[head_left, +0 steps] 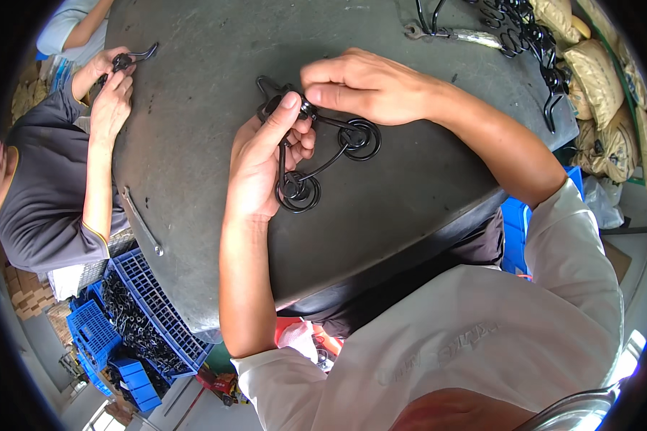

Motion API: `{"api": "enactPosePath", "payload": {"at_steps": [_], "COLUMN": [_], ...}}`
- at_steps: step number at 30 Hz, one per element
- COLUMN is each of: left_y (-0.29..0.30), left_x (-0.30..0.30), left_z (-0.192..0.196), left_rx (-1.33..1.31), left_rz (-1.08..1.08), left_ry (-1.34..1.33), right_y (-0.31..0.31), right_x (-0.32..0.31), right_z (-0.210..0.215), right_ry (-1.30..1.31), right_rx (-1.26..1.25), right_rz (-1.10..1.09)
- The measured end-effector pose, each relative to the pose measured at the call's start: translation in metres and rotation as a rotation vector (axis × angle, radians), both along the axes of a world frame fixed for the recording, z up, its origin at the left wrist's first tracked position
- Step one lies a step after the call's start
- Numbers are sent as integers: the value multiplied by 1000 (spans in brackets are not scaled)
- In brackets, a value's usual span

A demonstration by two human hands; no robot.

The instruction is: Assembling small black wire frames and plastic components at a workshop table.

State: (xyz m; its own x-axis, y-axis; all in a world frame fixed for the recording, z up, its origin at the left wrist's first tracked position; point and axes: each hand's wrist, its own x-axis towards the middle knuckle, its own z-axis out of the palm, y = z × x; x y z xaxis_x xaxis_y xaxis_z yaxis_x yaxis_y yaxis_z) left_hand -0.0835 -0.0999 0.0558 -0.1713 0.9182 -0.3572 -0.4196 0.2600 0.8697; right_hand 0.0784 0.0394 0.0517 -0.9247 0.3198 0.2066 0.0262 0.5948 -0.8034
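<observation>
A black bent-wire metal part with two spiral coils (355,136) is held above the dark table. My left hand (251,161) is closed round its upper end, with the thumb pressed along a small black fitting (308,109). The coils hang out to the right of and below that hand. From the right, my right hand (377,87) reaches in with fingers curled and thumb and forefinger pinched at the fitting. Whatever is between those fingertips is hidden.
A wrench (142,221) lies at the table's left edge; another wrench (415,31) lies beside black springs (517,36) at the far right. A co-worker's hands (115,93) hold a similar black part. Blue crates (158,309) of black pieces stand lower left; sacks (595,72) sit right.
</observation>
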Motion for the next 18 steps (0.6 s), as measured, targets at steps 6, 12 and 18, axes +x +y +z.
{"api": "enactPosePath", "payload": {"at_steps": [6, 12, 18], "left_y": [1, -1, -3], "left_x": [0, -4, -9], "left_z": [0, -5, -2], "left_rx": [20, 40, 10], "left_rz": [-27, -28, -10], "left_ry": [-15, -49, -117], "right_y": [-2, -4, -3], "right_x": [0, -2, -3], "right_z": [1, 0, -1], "right_ry": [43, 49, -45], "right_rx": [5, -53, -23], "right_rz": [-60, -48, -54]}}
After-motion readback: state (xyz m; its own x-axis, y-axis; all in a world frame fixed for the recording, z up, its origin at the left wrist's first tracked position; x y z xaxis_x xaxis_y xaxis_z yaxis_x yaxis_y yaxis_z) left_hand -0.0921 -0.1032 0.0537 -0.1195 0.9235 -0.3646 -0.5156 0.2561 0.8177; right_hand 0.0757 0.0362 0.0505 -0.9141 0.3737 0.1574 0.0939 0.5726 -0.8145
